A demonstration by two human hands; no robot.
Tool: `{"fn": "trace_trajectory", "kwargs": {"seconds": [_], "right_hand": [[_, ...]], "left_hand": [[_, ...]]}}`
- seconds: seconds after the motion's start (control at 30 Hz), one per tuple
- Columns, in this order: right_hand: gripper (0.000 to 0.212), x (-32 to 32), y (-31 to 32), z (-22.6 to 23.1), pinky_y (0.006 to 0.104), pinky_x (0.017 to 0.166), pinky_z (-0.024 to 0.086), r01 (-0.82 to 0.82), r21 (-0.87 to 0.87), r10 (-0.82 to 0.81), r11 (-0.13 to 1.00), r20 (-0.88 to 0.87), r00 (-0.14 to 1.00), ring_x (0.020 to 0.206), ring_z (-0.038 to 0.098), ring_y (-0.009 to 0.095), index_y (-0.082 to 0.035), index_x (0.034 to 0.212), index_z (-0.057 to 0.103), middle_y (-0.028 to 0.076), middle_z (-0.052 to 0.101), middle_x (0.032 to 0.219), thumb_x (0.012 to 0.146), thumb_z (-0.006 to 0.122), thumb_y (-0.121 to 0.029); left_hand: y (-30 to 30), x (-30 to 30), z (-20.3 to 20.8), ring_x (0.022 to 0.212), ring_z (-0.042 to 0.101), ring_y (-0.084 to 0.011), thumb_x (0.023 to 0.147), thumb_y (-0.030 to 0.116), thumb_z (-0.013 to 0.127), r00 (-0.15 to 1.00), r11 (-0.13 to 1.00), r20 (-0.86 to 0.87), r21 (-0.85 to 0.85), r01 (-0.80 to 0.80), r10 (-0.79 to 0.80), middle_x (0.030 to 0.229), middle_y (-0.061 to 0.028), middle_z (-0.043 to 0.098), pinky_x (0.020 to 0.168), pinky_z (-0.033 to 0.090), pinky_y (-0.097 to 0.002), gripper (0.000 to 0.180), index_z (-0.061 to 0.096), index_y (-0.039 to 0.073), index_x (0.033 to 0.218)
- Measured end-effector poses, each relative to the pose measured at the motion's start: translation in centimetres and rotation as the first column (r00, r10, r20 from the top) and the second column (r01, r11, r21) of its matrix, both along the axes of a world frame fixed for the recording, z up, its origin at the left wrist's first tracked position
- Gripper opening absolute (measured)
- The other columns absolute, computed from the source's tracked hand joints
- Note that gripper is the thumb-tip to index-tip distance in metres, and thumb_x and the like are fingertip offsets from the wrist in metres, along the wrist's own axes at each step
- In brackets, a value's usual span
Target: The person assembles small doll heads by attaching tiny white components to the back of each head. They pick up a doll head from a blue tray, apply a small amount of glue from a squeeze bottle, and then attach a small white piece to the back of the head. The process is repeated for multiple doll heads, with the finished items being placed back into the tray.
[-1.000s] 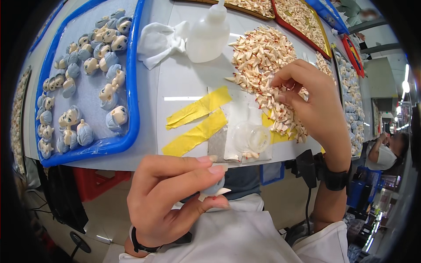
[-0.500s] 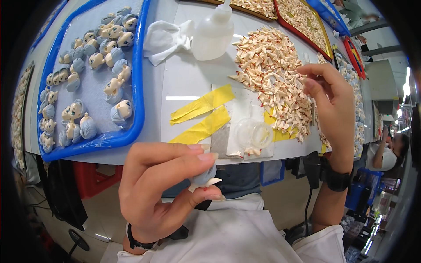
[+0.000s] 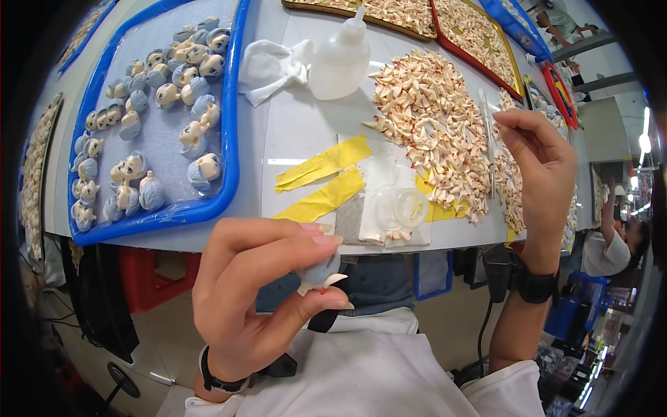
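Observation:
My left hand [image 3: 257,285] pinches a small doll head [image 3: 321,273] with light blue hair between thumb and fingers. A pale pointed ear sticks out of the head's side, with a red spot by my thumb; its face is hidden. My right hand [image 3: 538,156] hovers over the right side of a pile of small pointed ears [image 3: 431,125], thumb and index fingertips close together. Whatever lies between those tips is too small to make out. Between the hands, a small clear glass dish [image 3: 401,208] stands on a white pad beside yellow tape strips [image 3: 323,163].
A blue tray [image 3: 233,139] at the left holds several blue-haired doll heads. Behind the tape stand a translucent squeeze bottle [image 3: 340,62] and a crumpled white cloth [image 3: 274,69]. Trays of more ears [image 3: 479,35] line the back. A thin rod-like tool [image 3: 488,139] lies beside the pile.
My right hand has moved a little right, away from the middle of the ear pile. My left hand keeps the doll head, tilted slightly differently. The view has shifted slightly.

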State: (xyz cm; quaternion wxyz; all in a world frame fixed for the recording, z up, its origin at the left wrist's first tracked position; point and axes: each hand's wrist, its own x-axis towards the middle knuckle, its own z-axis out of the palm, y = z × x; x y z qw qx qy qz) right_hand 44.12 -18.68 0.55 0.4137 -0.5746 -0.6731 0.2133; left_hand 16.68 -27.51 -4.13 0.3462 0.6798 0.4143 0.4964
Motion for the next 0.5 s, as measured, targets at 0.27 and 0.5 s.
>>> {"fn": "trace_trajectory", "kwargs": {"seconds": [0.27, 0.5], "right_hand": [[0.011, -0.1, -0.3, 0.0, 0.0218, 0.070, 0.048, 0.090, 0.041, -0.083, 0.995, -0.150, 0.985, 0.078, 0.061, 0.011, 0.006, 0.092, 0.060, 0.007, 0.063, 0.083, 0.082, 0.057, 0.003], [0.011, -0.3, -1.2, 0.4, 0.0230, 0.068, 0.046, 0.175, 0.111, -0.168, 0.978, -0.072, 0.983, 0.072, 0.057, 0.011, 0.004, 0.093, 0.058, 0.006, 0.061, 0.081, 0.088, 0.050, -0.002]], "left_hand": [[0.3, 0.6, 0.7, 0.081, 0.058, -0.0202, 0.062, 0.010, 0.078, 0.997, 0.998, 0.046, -0.010, -0.069, 0.069, 0.090, -0.0098, 0.061, 0.069, 0.048, -0.0279, 0.038, 0.063, 0.002, 0.097], [0.3, -0.1, 0.9, 0.082, 0.055, -0.0202, 0.062, 0.013, 0.079, 1.000, 1.000, -0.009, -0.011, -0.010, 0.009, 0.092, -0.0128, 0.054, 0.074, 0.044, -0.0293, 0.041, 0.060, -0.001, 0.096]]}}
